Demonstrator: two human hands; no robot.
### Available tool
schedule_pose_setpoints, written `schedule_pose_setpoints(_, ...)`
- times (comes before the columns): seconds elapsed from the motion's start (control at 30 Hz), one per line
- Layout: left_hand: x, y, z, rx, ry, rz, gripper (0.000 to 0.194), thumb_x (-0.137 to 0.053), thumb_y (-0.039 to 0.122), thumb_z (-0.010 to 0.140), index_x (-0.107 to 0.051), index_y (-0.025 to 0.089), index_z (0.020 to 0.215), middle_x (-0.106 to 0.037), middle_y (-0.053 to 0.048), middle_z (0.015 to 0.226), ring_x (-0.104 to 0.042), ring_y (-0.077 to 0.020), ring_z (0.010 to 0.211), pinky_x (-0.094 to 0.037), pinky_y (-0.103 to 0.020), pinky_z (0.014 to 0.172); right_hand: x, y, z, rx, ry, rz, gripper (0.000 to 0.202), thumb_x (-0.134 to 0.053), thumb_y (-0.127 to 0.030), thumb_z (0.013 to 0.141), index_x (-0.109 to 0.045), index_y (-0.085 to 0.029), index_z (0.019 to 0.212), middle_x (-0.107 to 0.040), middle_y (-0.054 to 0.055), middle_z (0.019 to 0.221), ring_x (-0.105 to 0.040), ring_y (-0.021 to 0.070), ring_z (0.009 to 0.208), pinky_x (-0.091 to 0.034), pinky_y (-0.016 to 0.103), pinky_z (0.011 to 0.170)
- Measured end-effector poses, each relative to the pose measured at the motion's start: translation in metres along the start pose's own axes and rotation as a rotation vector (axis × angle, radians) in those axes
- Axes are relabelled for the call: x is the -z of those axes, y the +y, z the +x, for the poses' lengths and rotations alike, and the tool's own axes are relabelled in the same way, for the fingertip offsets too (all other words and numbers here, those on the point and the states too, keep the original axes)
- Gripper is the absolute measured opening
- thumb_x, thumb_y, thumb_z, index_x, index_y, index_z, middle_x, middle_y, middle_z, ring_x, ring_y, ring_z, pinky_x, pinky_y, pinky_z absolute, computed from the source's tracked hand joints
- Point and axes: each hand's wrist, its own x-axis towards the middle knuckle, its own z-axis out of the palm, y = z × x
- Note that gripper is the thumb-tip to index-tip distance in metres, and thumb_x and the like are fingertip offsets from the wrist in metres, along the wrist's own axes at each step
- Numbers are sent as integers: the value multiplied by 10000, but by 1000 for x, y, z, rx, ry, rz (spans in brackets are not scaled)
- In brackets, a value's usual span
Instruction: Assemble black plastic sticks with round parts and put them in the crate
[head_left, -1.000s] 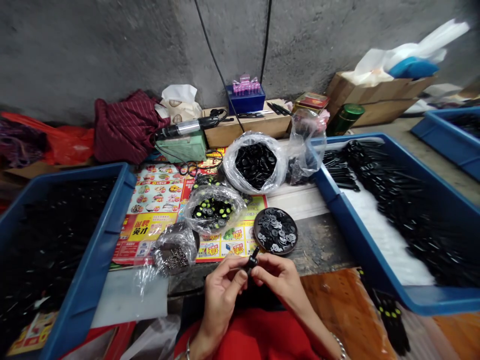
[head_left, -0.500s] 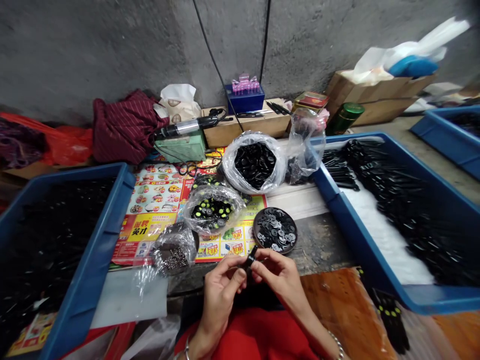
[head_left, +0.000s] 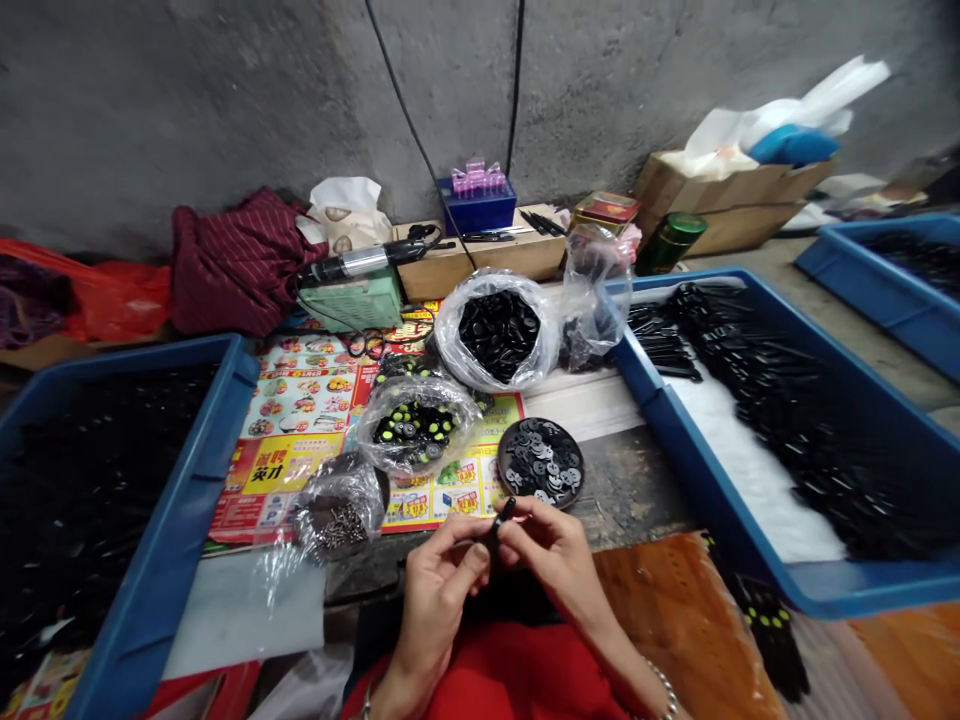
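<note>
Close in front of my red clothing, both hands meet around a small black plastic piece (head_left: 505,513) with a narrow tip pointing up. My left hand (head_left: 448,578) is closed on its lower part between thumb and fingers. From the other side, my right hand (head_left: 553,552) pinches it near the top. Fingers hide most of the piece. Just beyond them lies a round dish (head_left: 501,472) of flat black and grey parts. To its left sit a plastic bag (head_left: 367,450) of black parts with yellow-green dots and a smaller bag of screws (head_left: 339,530).
Blue bins of black parts stand at left (head_left: 225,420) and right (head_left: 757,540). A bag of black discs (head_left: 499,340) sits mid-table. Behind it are a cylindrical power tool (head_left: 371,258), scissors (head_left: 366,343) and a cardboard box (head_left: 720,215). Two cables hang along the wall.
The view has shifted slightly, so the surroundings appear a little further left. Both hands keep hold of the black piece, with the fingers only slightly repositioned.
</note>
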Motion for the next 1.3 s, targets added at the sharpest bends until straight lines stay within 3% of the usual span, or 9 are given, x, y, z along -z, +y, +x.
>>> schedule_pose_setpoints(0.17, 0, 0, -1, 12, -6, -7, 236, -765, 311, 735, -743, 137, 892, -635, -26, 693, -491, -83, 510, -382, -182, 457, 3, -2, 1, 45, -37, -75, 268, -746, -384, 744, -726, -171, 907, -656, 35, 772, -601, 158, 617, -497, 235, 544)
schedule_pose_setpoints(0.3, -1, -1, 0, 24, -17, -15, 249, -769, 327, 731, -740, 129, 880, -634, -28, 678, -493, -84, 504, -375, -182, 450, 6, -1, 1, 15, 21, -28, 281, -677, -416, 805, -723, -172, 936, -652, 22, 717, -591, 147, 580, -500, 238, 549)
schedule_pose_setpoints(0.5, -3, -1, 1, 64, -18, -16, 263, -780, 331, 715, -736, 132, 881, -638, -24, 658, -493, -91, 508, -380, -187, 459, 8, 0, -1, 3, -15, -35, 278, -681, -393, 802, -727, -161, 948, -661, 25, 714, -596, 146, 571, -494, 240, 540)
schedule_pose_setpoints(0.63, -3, -2, 0, 73, -26, -10, 261, -780, 340, 712, -732, 140, 872, -635, -16, 643, -486, -91, 503, -372, -185, 455, 9, 2, -2, 32, -52, -93, 269, -752, -337, 732, -738, -159, 934, -692, 39, 773, -621, 173, 659, -502, 253, 603)
schedule_pose_setpoints(0.77, -3, -3, -1, 72, -9, 25, 264, -773, 342, 713, -733, 147, 886, -648, -22, 655, -503, -100, 508, -383, -190, 459, 13, 5, -2, -26, -20, -50, 240, -651, -392, 817, -704, -159, 836, -653, 13, 656, -577, 144, 544, -474, 239, 527)
schedule_pose_setpoints(0.9, -4, -2, -2, 24, -10, 68, 244, -767, 332, 712, -741, 149, 873, -665, -40, 732, -507, -94, 506, -396, -191, 456, 16, 2, -6, 164, -36, -272, 173, -726, -328, 756, -660, -170, 732, -621, 10, 691, -545, 142, 595, -420, 228, 535)
schedule_pose_setpoints(0.97, -5, -2, -3, -7, -22, 91, 233, -759, 327, 721, -746, 152, 875, -659, -48, 771, -513, -92, 503, -392, -189, 444, 16, -1, -8, 209, -39, -345, 225, -675, -341, 802, -627, -167, 668, -561, -3, 641, -508, 130, 567, -381, 222, 504)
schedule_pose_setpoints(1.17, -6, -3, -5, -95, -70, 147, 179, -724, 309, 762, -754, 174, 876, -649, -58, 845, -529, -92, 508, -407, -193, 440, 15, 3, -7, -89, -241, -18, 491, -546, -593, 829, -564, -162, 595, -460, -54, 458, -401, 79, 375, -344, 202, 401)
schedule_pose_setpoints(1.3, -5, -4, -5, -123, -56, 182, 165, -709, 290, 780, -753, 178, 892, -646, -62, 863, -538, -101, 539, -437, -201, 468, 16, 3, -9, 24, -143, -154, 352, -682, -475, 771, -582, -169, 629, -510, -38, 545, -453, 103, 471, -347, 212, 454)
